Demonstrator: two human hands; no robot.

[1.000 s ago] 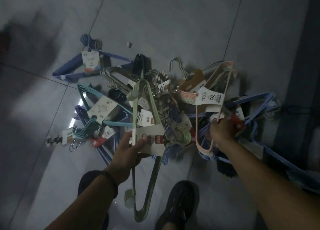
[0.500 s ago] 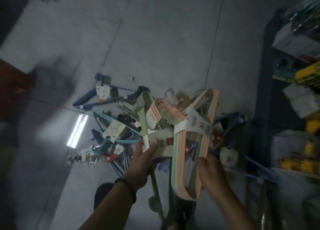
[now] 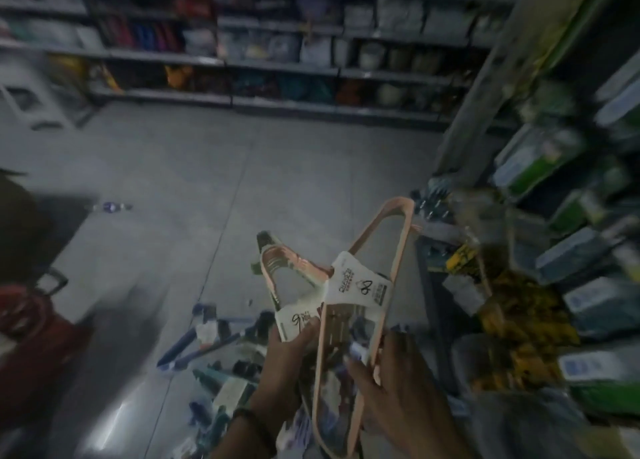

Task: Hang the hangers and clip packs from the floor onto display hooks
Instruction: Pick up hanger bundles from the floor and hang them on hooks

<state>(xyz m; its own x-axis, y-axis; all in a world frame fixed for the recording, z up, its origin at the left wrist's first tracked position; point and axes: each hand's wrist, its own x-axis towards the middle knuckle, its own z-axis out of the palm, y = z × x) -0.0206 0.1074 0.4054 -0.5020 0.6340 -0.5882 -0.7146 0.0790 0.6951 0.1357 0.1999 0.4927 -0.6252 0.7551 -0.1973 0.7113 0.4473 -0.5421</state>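
Person's up from the pile [image 3: 214, 351] now, facing the shelves [image 3: 588, 244]. Left hand [image 3: 287, 351] fingers grip the green hanger pack [image 3: 298, 320], right hand [image 3: 398, 382] fingers the pink hanger pack [image 3: 360, 289]. Both are off the floor, so hanging's probably next.

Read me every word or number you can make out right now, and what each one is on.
"6", a large handwritten-style digit, likely: white label pinched by the left hand; its small print is unreadable.
White sleeve on the pink hanger pack in the right hand: dark print and a looped logo, too blurred to read.
Shelf boxes at right: blurred, unreadable.
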